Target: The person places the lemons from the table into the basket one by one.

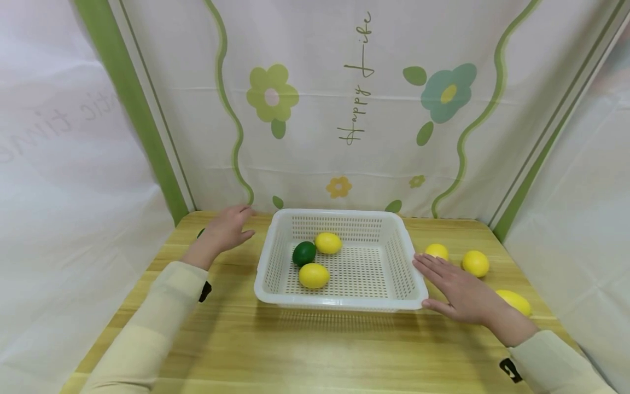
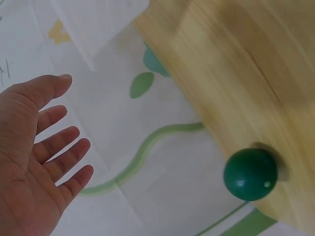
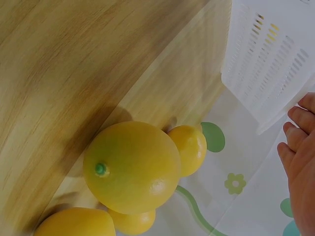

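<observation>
Where the right hand (image 1: 458, 289) reaches, the basket (image 1: 339, 301) stands just beside it.

back curtain (image 1: 315, 150): "Happy Life", sideways | left curtain (image 1: 54, 219): "time", faint

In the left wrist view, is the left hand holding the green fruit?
No, the green fruit lies on the wooden table near its edge, apart from the left hand.
</observation>
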A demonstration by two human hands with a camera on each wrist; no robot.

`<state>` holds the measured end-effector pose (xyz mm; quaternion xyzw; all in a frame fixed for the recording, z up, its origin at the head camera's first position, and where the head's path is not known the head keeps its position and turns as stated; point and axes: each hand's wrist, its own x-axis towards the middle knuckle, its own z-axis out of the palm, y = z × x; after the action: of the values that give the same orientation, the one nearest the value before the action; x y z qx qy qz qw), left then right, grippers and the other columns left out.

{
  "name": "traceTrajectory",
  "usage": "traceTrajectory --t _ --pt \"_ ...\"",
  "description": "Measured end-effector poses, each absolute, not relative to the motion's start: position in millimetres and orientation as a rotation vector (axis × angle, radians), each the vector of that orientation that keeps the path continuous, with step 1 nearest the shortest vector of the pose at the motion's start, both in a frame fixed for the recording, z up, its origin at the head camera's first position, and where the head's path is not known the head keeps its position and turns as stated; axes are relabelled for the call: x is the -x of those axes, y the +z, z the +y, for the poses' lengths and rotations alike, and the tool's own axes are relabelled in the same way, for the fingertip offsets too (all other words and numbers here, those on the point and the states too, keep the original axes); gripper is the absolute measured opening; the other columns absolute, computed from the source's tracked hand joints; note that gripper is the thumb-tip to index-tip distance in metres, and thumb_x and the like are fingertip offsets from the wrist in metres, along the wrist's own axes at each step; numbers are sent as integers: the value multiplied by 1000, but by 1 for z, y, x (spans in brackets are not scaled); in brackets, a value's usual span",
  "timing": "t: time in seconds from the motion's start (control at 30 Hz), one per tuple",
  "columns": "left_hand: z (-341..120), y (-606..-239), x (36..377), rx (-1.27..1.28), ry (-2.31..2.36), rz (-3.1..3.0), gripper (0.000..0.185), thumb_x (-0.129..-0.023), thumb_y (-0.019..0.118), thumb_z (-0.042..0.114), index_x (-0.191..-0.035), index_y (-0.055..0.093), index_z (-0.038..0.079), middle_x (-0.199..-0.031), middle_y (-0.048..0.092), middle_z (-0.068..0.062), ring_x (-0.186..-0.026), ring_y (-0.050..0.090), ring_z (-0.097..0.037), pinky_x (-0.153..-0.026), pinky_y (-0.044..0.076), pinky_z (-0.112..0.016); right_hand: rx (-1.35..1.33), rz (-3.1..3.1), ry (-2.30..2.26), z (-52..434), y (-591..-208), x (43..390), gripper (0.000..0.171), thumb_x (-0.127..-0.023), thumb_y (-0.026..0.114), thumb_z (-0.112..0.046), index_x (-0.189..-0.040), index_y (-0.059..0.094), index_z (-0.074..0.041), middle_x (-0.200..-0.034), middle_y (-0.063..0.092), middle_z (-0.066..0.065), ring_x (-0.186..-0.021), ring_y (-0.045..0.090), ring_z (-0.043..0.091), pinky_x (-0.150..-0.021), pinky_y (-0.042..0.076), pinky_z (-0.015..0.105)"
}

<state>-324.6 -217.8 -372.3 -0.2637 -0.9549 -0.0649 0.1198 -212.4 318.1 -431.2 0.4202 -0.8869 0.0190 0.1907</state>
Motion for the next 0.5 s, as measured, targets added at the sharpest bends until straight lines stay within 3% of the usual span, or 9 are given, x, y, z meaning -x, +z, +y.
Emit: traceTrajectory --t 0.5 --pt "-255 -397 332 604 -154 -2901 46 -88 72 19 -124 58 -6 -121 58 -25 -111 55 -42 -94 46 -54 -1165 -2520 29 319 -432 212 80 -90 65 -47 -146 38 3 -148 39 21 -134 40 35 -117 6 24"
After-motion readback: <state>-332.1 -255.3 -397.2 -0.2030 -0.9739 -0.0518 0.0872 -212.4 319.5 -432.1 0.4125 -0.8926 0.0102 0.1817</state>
